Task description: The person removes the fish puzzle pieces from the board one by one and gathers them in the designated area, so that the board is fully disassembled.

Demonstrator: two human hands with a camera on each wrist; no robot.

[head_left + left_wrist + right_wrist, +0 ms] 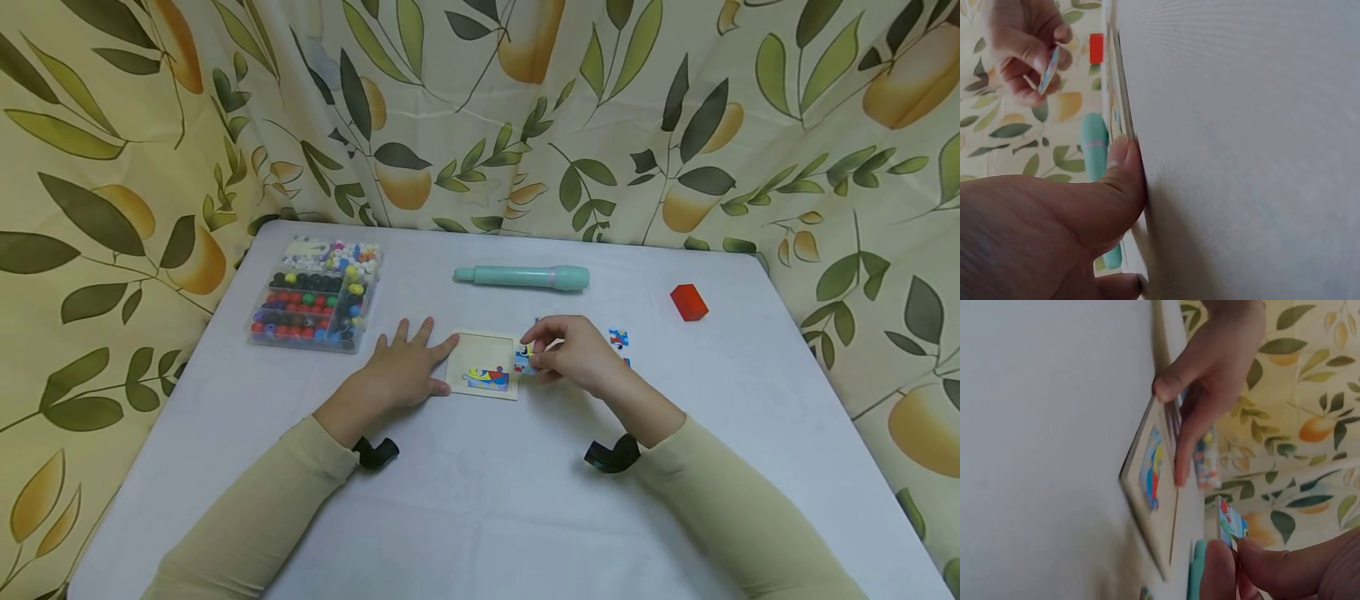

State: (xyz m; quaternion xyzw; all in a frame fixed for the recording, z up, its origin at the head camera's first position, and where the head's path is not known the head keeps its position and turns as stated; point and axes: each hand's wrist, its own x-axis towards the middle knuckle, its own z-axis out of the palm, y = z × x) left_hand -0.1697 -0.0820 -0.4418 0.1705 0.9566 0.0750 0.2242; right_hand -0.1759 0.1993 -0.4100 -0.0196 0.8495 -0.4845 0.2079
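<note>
A flat wooden puzzle board lies on the white table, with colourful joined pieces set along its lower part. My left hand rests at the board's left side, fingers spread and straight, thumb and forefinger touching its edge. Just above the board's right edge, my right hand pinches a puzzle piece between thumb and fingers; its printed face is light blue with red and yellow. More loose puzzle pieces lie beyond the right hand, which partly hides them.
At the back left stands a clear divided box of coloured beads. A teal marker-shaped tube lies behind the board, and a red block sits at the back right. Patterned cloth hangs behind the table.
</note>
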